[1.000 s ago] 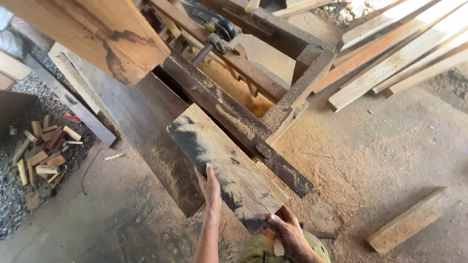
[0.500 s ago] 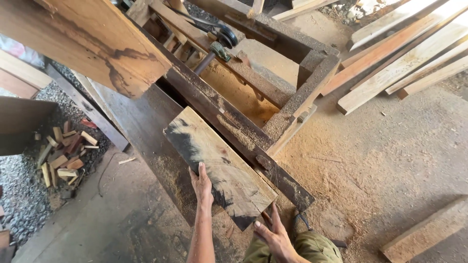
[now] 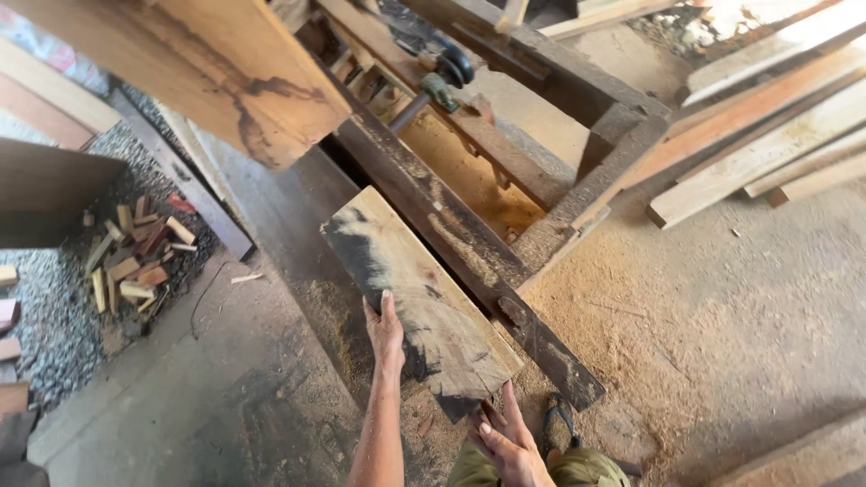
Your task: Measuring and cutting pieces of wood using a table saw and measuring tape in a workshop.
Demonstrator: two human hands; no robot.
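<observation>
A short wooden board with dark stained patches lies slanted, its far end resting against a heavy dark timber frame. My left hand lies flat on the board's left edge, fingers together. My right hand is under the board's near end, fingers spread against it. Both hands bear the board.
The frame holds a sawdust-filled pit with a metal shaft and pulley. A large plank juts in at top left. Long planks are stacked at right. Small offcuts lie on gravel at left. Sawdust covers the floor at right.
The board has slid forward and to the right along the frame. My hands moved with it, and the view has shifted closer over the frame.
</observation>
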